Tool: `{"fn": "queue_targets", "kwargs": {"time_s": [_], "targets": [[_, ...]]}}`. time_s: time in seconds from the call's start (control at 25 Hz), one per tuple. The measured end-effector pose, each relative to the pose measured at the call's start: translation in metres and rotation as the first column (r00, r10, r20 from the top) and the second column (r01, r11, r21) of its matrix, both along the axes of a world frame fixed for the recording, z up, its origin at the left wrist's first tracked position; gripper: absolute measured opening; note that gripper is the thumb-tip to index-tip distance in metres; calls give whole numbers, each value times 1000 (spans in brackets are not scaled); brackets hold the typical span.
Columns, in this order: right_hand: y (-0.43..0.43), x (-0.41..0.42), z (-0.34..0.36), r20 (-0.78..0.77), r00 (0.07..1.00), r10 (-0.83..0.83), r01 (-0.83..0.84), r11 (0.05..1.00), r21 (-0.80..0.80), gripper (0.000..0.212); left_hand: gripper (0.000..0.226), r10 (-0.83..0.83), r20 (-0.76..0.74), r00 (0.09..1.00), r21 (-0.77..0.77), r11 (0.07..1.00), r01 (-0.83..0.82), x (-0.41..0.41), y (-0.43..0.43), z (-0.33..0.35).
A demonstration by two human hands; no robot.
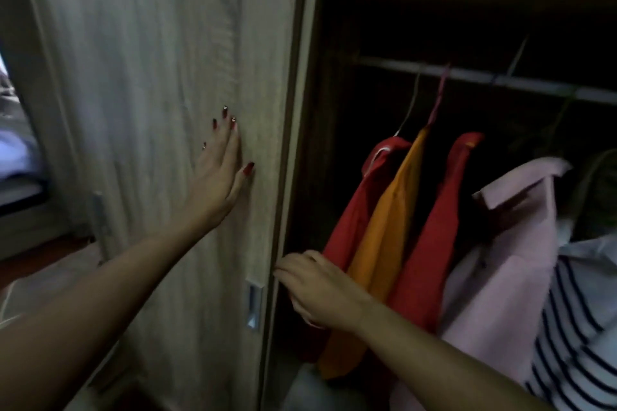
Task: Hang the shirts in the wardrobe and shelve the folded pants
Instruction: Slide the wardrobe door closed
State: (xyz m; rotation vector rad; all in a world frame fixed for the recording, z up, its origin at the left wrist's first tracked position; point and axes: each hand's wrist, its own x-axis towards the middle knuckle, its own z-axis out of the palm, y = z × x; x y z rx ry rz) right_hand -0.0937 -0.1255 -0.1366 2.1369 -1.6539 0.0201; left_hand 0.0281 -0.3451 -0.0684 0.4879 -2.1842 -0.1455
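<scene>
The left hand (218, 173) lies flat, fingers spread, on the pale wood-grain sliding wardrobe door (160, 77). The right hand (314, 287) curls its fingers around that door's edge. Right of the door, red, orange and pink shirts (397, 220) hang from the metal rail (467, 75).

The light is dim and the picture a little blurred. A pale wood-grain door (150, 77) fills the 9 to 12 o'clock part of the view, its edge running down the middle. A small metal recessed handle (253, 305) sits low near that edge at about 6 o'clock, and a second one (99, 213) shows on the door's left side at about 8 o'clock. At 9 o'clock, past the door, something pale and bluish (16, 150) lies blurred above a darker ledge (23, 197). From 12 to 5 o'clock the space beyond the door is dark, almost black
</scene>
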Motion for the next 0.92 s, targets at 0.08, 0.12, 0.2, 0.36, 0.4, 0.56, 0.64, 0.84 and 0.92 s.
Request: {"fn": "queue_targets", "kwargs": {"time_s": [0.08,0.12,0.2,0.36,0.4,0.56,0.64,0.84,0.92], "targets": [[-24,10,-28,-79,997,-21,30,993,114,45,70,-18,57,998,-9,1000,19,1,-7,-14],[-34,12,-40,-112,993,-25,43,986,161,45,70,-23,63,998,-23,999,24,1,-9,-17],[-49,13,-60,-178,983,-38,84,963,255,43,70,-18,54,998,-62,998,21,-1,-8,-16],[-70,20,-94,-269,952,-145,231,918,323,28,70,-22,39,999,-55,998,24,-4,-8,-18],[-71,23,-99,-256,953,-163,237,925,296,28,70,-15,34,999,-55,998,17,-5,-8,-18],[-62,31,-110,-225,951,-210,261,938,228,45,71,-17,47,999,-70,997,21,-4,-5,-19],[-53,35,-112,-245,938,-245,293,938,184,50,73,-29,65,997,-60,998,33,-6,1,-19],[-1,24,-118,-229,924,-306,341,930,135,51,75,-18,114,993,-127,991,33,-20,45,-20],[29,18,-117,-168,929,-329,354,922,155,46,74,0,145,989,-203,979,30,-26,62,-25]]}}
